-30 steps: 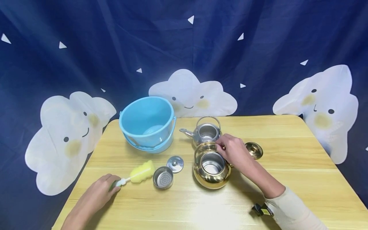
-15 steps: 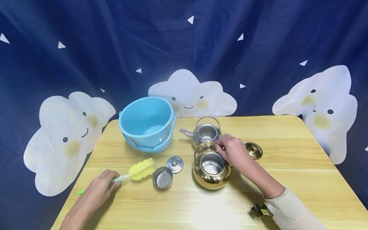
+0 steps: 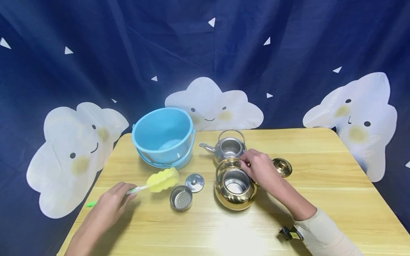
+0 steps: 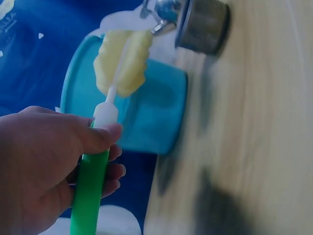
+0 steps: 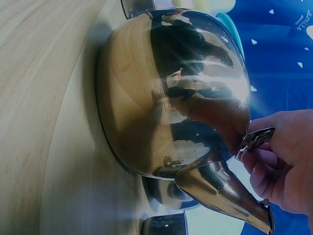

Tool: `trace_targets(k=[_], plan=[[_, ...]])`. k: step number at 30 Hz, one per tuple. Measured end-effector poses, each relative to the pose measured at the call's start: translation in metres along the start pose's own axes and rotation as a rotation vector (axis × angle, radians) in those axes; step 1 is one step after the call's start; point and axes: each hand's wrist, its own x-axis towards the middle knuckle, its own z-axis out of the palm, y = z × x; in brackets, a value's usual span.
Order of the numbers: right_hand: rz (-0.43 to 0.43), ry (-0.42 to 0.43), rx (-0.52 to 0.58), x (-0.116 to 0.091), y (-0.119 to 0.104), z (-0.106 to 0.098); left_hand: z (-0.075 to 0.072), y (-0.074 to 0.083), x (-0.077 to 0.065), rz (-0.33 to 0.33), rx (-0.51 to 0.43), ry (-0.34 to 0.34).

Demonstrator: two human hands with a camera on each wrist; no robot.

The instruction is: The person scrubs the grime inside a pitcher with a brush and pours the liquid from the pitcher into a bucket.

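Observation:
In the head view my left hand (image 3: pixel 109 202) grips a yellow sponge bottle brush (image 3: pixel 162 180), raised over the table and pointing right. Its green handle (image 4: pixel 90 196) runs through my palm in the left wrist view, thumb laid along it. My right hand (image 3: pixel 260 168) pinches the handle of a gold kettle (image 3: pixel 235 201) at its side. That kettle stands lidless on the table, showing its steel inside. The right wrist view has its shiny body (image 5: pixel 129 98) and spout (image 5: pixel 222 191) up close. A small steel strainer cup (image 3: pixel 181 200) sits just below the brush head.
A light blue bucket (image 3: pixel 163 156) stands at the back left. Behind the gold kettle is a lidless silver kettle (image 3: pixel 219 153). A silver lid (image 3: pixel 194 183) lies beside the strainer, and a gold lid (image 3: pixel 282 167) lies right of my right hand.
My left hand has lifted the brush off the table and moved it slightly up and away; the green handle end has come into view. The right hand and gold kettle stay put.

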Motion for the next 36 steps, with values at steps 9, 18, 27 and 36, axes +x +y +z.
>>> trace_targets(k=[9,18,27,36], plan=[[0.005,0.000,-0.003,0.000,-0.001,-0.001,-0.008,0.028,0.026,0.066,-0.036,0.027],[0.002,0.005,-0.013,0.000,-0.001,-0.001,-0.006,0.047,0.046,0.109,-0.063,0.021],[0.015,0.006,-0.018,-0.001,0.000,-0.001,0.000,0.069,0.069,0.161,-0.097,0.014],[0.006,0.011,-0.017,0.000,-0.001,-0.001,0.004,0.096,0.093,0.228,-0.107,-0.018]])
